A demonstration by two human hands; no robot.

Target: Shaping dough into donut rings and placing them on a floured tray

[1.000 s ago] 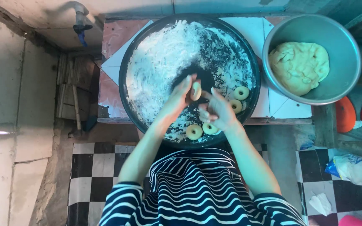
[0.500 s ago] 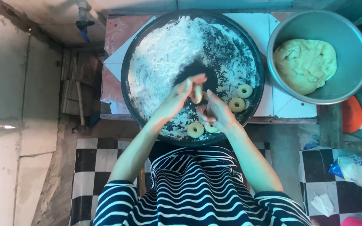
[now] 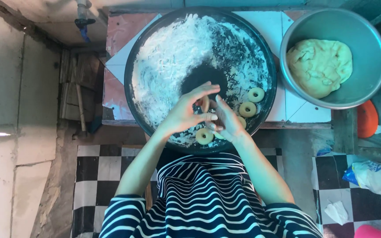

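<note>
Soft, even daylight, perhaps from above, gives faint shadows, a sharp centre and slightly bent edges.

We look straight down on a black-and-white checkered floor [image 3: 98,169] at the near edge. On the left, a pale concrete wall [image 3: 5,88] with a bright streak of daylight across it. Far left, a tap [image 3: 84,20] projects above wooden planks [image 3: 78,88]. A tiled worktop [image 3: 124,39], pink and white, spans the far side. Right, a crumpled plastic bag [image 3: 373,176] lies on the floor.
</note>
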